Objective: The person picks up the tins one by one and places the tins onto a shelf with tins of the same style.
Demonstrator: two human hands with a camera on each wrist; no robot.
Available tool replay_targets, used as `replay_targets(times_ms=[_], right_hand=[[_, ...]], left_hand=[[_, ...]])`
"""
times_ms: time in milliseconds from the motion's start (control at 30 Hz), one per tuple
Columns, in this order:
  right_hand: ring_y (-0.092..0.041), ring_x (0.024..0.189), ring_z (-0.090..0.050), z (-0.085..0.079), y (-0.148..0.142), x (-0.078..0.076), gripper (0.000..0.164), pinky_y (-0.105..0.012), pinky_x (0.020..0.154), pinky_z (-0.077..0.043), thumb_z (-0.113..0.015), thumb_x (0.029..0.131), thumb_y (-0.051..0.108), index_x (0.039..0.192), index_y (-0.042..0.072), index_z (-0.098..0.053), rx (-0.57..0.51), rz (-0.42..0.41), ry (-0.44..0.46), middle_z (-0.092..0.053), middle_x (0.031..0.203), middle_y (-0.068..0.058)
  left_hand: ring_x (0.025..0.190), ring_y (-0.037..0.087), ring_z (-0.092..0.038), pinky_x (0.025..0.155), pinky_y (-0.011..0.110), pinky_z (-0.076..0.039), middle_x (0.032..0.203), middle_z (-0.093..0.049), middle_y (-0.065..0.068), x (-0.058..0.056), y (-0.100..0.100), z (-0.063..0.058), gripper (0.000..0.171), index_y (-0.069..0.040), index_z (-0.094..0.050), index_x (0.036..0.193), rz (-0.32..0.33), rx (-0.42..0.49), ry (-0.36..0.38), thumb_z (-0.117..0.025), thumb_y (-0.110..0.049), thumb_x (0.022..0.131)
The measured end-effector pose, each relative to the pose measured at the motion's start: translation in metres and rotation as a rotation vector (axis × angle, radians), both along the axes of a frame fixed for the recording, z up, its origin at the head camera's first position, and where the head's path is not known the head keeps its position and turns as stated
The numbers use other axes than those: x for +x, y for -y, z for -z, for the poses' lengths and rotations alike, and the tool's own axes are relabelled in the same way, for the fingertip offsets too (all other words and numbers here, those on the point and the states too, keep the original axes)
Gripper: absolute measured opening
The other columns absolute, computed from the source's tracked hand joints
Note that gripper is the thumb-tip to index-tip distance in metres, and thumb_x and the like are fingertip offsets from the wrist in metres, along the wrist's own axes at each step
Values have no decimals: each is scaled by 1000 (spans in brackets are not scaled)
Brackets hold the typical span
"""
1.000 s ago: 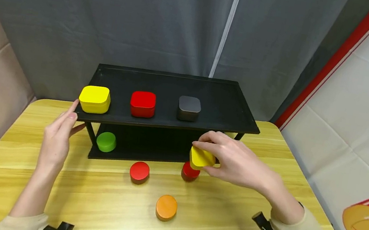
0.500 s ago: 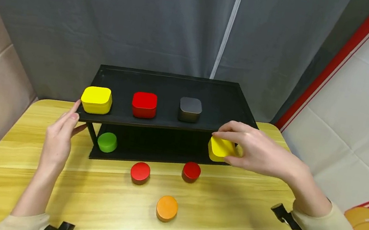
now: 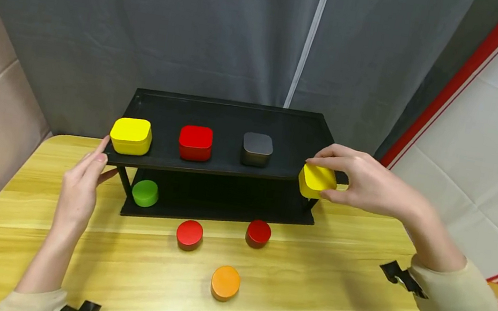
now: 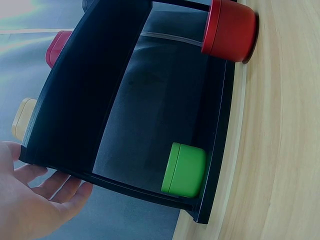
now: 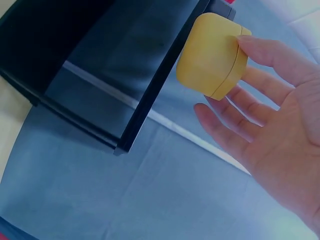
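My right hand (image 3: 366, 184) pinches a square yellow lidded tin (image 3: 315, 181) between thumb and fingers, at the front right corner of a black two-tier shelf (image 3: 231, 114). In the right wrist view that yellow tin (image 5: 210, 55) overlaps the shelf's top edge. My left hand (image 3: 79, 191) grips the front left corner of the upper tier, with its fingers (image 4: 65, 192) at the end of the board. Along the front of this tier stand another square yellow tin (image 3: 131, 137), a square red tin (image 3: 195, 143) and a square dark grey tin (image 3: 257, 150).
A round green tin (image 3: 145, 193) sits at the left of the lower tier. On the wooden table (image 3: 135, 284) before the shelf are two round red tins, one left (image 3: 189, 235) and one right (image 3: 258, 233), and a round orange tin (image 3: 225, 283). A grey curtain (image 3: 201, 23) hangs behind.
My right hand has carried the square yellow tin up and to the right, from over the right round red tin to the upper tier's front right corner. The left hand stays put.
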State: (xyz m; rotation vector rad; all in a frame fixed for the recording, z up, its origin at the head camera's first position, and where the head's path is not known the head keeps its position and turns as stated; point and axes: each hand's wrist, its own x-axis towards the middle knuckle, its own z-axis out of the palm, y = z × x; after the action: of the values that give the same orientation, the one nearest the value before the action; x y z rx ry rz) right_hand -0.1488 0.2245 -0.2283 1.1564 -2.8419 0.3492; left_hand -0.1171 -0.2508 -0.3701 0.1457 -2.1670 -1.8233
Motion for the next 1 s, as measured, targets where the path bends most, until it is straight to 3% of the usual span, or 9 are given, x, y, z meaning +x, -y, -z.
replay_targets(times_ms=[600,1000], right_hand=[[-23,104,-63,-6,-8,-39,51,-45,92,-65,-79,87,4,136,7,-67,-12,101,83,-64,131,-9],[-26,109,-61,-6,-7,-51,51,-49,98,-62,-78,89,6,139,9,-65,-14,116,123,-62,135,-10]], left_hand=[[150,9,-39,94,3,-52,168,-36,-6,0,-1,0,47,-16,-46,154,-10,-28,10,-41,-36,111],[147,8,-42,92,2,-52,167,-37,-6,1,-2,0,45,-22,-45,154,-8,-5,7,-42,-36,111]])
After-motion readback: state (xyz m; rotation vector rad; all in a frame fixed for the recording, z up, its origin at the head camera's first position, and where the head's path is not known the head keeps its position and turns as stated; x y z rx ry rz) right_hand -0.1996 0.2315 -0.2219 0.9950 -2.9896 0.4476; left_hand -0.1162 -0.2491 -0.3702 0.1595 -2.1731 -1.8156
